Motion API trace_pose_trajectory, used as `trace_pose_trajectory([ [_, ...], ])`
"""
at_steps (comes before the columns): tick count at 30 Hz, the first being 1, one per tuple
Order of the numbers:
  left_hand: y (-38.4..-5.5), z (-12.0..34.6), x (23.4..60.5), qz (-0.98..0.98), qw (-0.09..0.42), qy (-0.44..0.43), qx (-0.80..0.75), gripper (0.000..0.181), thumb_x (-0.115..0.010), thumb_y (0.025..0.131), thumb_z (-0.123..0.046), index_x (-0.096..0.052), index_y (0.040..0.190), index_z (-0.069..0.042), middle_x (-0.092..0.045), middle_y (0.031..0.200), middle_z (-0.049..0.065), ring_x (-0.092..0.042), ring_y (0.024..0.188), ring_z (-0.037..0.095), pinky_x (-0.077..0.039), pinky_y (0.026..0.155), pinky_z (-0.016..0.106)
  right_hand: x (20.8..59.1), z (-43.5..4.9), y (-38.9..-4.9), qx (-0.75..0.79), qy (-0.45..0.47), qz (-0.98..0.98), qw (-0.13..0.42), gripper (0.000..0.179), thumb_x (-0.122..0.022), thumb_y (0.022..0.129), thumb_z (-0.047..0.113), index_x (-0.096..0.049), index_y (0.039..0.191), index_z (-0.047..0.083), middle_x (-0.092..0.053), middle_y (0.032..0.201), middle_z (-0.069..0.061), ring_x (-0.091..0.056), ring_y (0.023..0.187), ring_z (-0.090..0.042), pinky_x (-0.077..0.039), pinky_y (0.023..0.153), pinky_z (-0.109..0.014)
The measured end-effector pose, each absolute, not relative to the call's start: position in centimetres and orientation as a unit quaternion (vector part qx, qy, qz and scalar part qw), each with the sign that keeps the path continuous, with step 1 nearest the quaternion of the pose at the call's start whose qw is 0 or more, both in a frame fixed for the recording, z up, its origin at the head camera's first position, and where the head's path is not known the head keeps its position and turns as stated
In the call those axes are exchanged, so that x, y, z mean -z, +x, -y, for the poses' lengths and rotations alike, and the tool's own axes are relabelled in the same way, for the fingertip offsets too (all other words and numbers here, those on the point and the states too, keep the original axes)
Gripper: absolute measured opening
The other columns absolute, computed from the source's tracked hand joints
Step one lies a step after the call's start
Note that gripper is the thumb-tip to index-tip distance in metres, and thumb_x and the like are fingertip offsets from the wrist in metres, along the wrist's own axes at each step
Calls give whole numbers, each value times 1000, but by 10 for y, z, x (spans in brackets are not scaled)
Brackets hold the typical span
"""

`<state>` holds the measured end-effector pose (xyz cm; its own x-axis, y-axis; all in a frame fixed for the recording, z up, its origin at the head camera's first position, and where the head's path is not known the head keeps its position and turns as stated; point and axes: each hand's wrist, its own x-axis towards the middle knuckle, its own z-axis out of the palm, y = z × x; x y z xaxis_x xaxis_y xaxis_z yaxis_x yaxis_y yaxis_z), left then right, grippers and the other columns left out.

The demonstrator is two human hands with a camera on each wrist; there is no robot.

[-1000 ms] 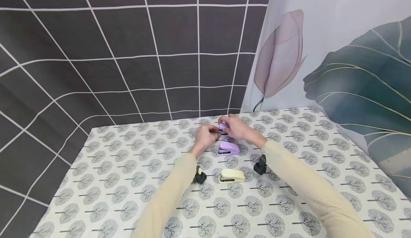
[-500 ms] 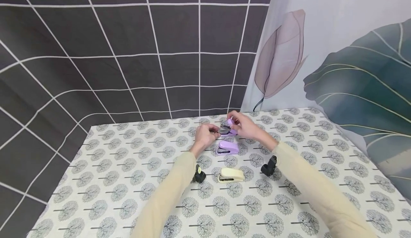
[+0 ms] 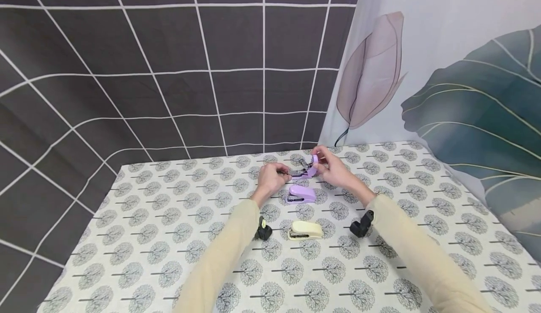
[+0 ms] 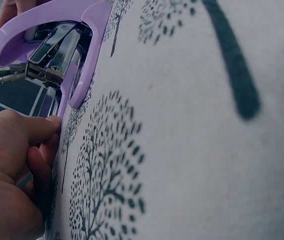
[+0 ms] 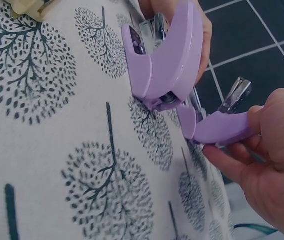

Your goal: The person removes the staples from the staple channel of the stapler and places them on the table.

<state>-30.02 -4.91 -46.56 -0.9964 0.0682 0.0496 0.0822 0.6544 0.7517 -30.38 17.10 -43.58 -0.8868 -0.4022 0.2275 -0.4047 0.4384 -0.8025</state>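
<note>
The farther purple stapler [image 3: 312,169] lies on the tablecloth with its top arm swung up and back from its base. My right hand [image 3: 336,168] pinches that raised arm between thumb and fingers, as the right wrist view of the purple arm [image 5: 222,129] also shows. At the base's front end, my left hand [image 3: 270,180] has thumb and fingertips curled together; the exact spot they grip is partly hidden. Just nearer stands a second purple stapler [image 3: 302,194], untouched, which covers part of the farther one in the left wrist view.
A cream stapler [image 3: 306,230] lies nearer on the tree-print tablecloth [image 3: 203,256], between the forearms. Black wrist cameras [image 3: 361,225] hang at both cuffs. A dark gridded curtain [image 3: 228,92] stands behind the table, and a leaf-print curtain [image 3: 460,125] at the right.
My right hand has moved to the right and swung the farther stapler's top arm up and back, opening it. My left hand has stayed at its front end.
</note>
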Motion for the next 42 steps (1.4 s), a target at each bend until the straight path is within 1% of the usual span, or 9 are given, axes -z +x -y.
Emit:
trace_pose_trajectory([
  [5, -301, 49, 466, 909, 8, -41, 415, 21, -83, 81, -15, -76, 101, -15, -72, 95, -5, -62, 98, 20, -41, 99, 42, 440, -177, -302, -527, 198, 826, -25, 34, -49, 95, -15, -41, 125, -4, -52, 115, -28, -61, 99, -42, -57, 81, -38],
  [9, -301, 49, 465, 909, 8, -44, 413, 21, -83, 80, -15, -76, 100, -15, -72, 94, -5, -62, 97, 20, -41, 98, 42, 441, -180, -299, -569, 177, 802, -44, 31, -45, 95, -17, -39, 122, -3, -48, 117, -28, -60, 101, -43, -56, 84, -38],
  [13, -300, 49, 464, 909, 6, -42, 414, 21, -83, 80, -15, -76, 100, -15, -72, 94, -6, -62, 97, 19, -41, 98, 42, 444, -184, -297, -601, 154, 782, -63, 31, -42, 97, -16, -37, 124, -3, -46, 120, -28, -59, 105, -44, -54, 87, -37],
  [17, -299, 49, 463, 908, 9, -42, 416, 21, -83, 80, -15, -76, 100, -15, -72, 94, -5, -62, 97, 20, -41, 99, 43, 448, -187, -298, -617, 153, 770, -65, 30, -40, 98, -16, -34, 126, -5, -46, 122, -30, -58, 109, -46, -53, 89, -36],
  [24, -300, 49, 464, 912, 16, -55, 405, 21, -83, 81, -16, -76, 100, -14, -73, 94, -4, -63, 98, 20, -42, 98, 42, 453, -193, -298, -635, 149, 755, -68, 30, -39, 96, -18, -33, 123, -8, -44, 123, -28, -57, 111, -44, -52, 91, -34],
  [33, -299, 50, 464, 912, 22, -61, 406, 20, -83, 80, -14, -76, 99, -13, -73, 93, -4, -63, 97, 21, -42, 97, 41, 459, -197, -298, -654, 153, 738, -66, 29, -38, 95, -20, -32, 121, -11, -43, 127, -34, -52, 119, -49, -51, 92, -34],
  [35, -299, 50, 464, 913, 24, -63, 402, 20, -83, 81, -15, -76, 99, -14, -73, 93, -4, -64, 97, 21, -43, 97, 41, 460, -197, -298, -657, 151, 736, -66, 28, -38, 95, -20, -32, 121, -11, -44, 128, -35, -53, 119, -46, -51, 91, -34],
  [39, -299, 50, 465, 916, 22, -62, 397, 20, -83, 81, -17, -76, 100, -14, -73, 94, -4, -64, 97, 20, -43, 97, 40, 462, -197, -298, -659, 148, 735, -67, 28, -38, 95, -20, -32, 121, -10, -45, 126, -35, -58, 115, -36, -51, 91, -34],
  [42, -299, 50, 466, 915, 18, -58, 399, 21, -83, 81, -17, -76, 101, -15, -73, 95, -4, -63, 96, 20, -43, 97, 40, 461, -198, -297, -640, 149, 751, -64, 31, -41, 95, -19, -32, 124, -10, -47, 125, -35, -60, 112, -34, -52, 92, -33],
])
